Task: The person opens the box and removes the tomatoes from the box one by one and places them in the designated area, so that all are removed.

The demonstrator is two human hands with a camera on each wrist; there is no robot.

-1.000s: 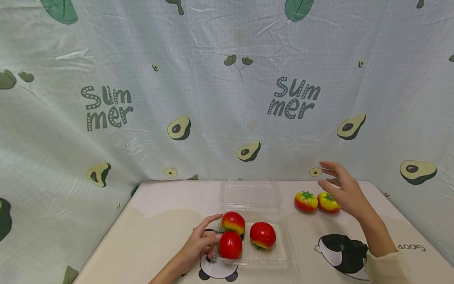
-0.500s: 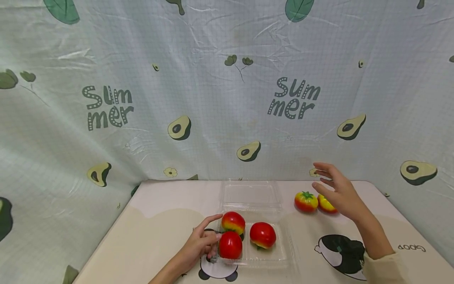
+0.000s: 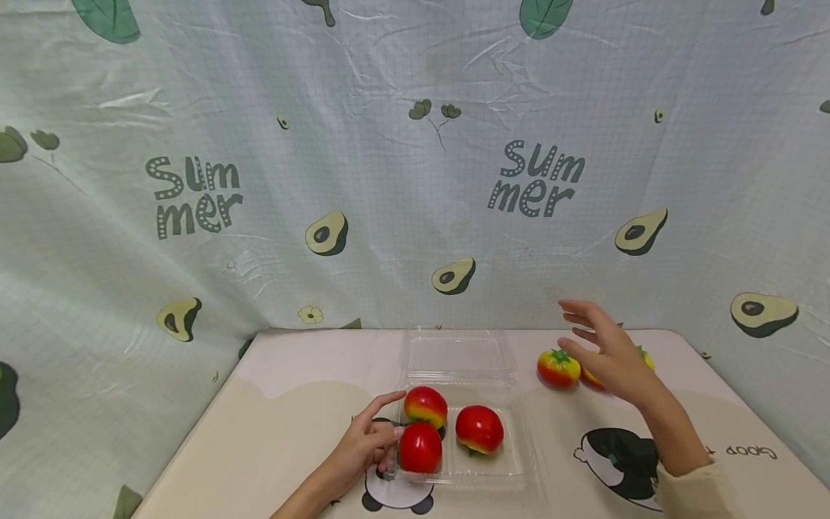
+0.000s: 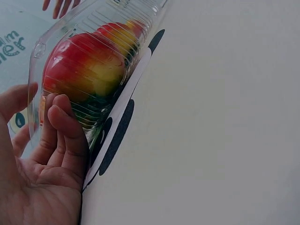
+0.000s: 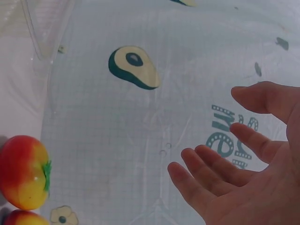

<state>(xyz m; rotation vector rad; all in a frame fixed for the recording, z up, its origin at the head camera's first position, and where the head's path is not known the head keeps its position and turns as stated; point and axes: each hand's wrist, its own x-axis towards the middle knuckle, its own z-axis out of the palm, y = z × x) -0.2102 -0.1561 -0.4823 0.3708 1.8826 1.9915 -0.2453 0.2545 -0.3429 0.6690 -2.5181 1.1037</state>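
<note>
Reaching over the far right part of the counter (image 3: 279, 404), the right hand (image 3: 609, 353) hung with fingers spread and straight, holding nothing. It hovered above two loose toy tomatoes near the far edge: the left loose tomato (image 3: 558, 367), red and yellow with a green calyx, lay in full view, and the right loose tomato (image 3: 643, 358) was mostly hidden behind the hand. Whether the palm touched the hidden one could not be told; in the right wrist view the fingers were clear of the fruit.

The left hand (image 3: 366, 447) rested at the near left corner of the clear clamshell tray (image 3: 519, 461), fingers curled against its ribbed wall, index finger extended toward the back-left tomato (image 3: 425, 406). The wrist view showed the fingertips (image 4: 61, 117) pressed on the plastic, steadying it. The tray sat at the middle of the near edge, its lid (image 3: 457, 355) folded open toward the far edge. Inside were three tomatoes: the back-left one, the front-left tomato (image 3: 420, 447) and the right tray tomato (image 3: 479, 429), the two left ones touching.

Judged step: fetching a fourth tomato, with the grip not yet closed. The next move would call for lowering the right hand, curling fingers round one loose tomato, and carrying it to the free front-right space in the tray while the left hand braced the wall.
</note>
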